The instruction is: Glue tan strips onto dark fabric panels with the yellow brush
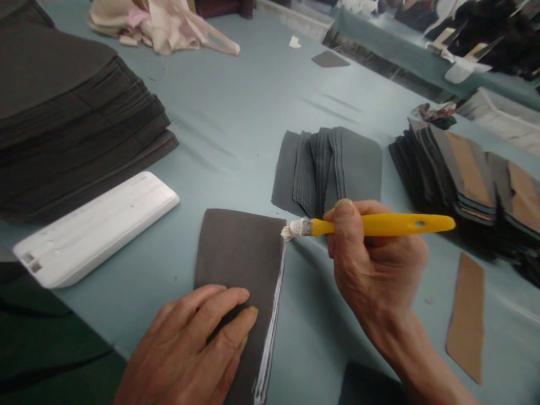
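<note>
Lying flat on the blue-green table (236, 101), at the near middle, the dark grey stack (240, 247) presents a right-hand edge streaked with white; its near end is cut off by the lower limit of the view. The yellow brush (388, 225) contacts the far right corner of this stack with its white-coated bristles, its handle extending to the right, nearly horizontal in the view. The right hand (379, 264) holds the brush near the bristle end, thumb on the upper side of the handle and the fingers closed around it. The left hand (189, 343) rests palm down on the stack, fingers slightly spread and gripping nothing. Left of the stack is a long white case (97, 230), set diagonally; beyond it stands a tall pile of large dark panels (63, 112). Directly beyond the right hand lies a fanned group of grey pieces (358, 163). Farther right are bundled dark pieces (472, 169) topped with brown sections. A brown strip (466, 315) lies to the right of the right forearm, and a dark piece (371, 388) is partly visible at the lower limit. Toward the far side are a small grey piece (331, 59), a white scrap (295, 42) and a crumpled light cloth (160, 25).
</note>
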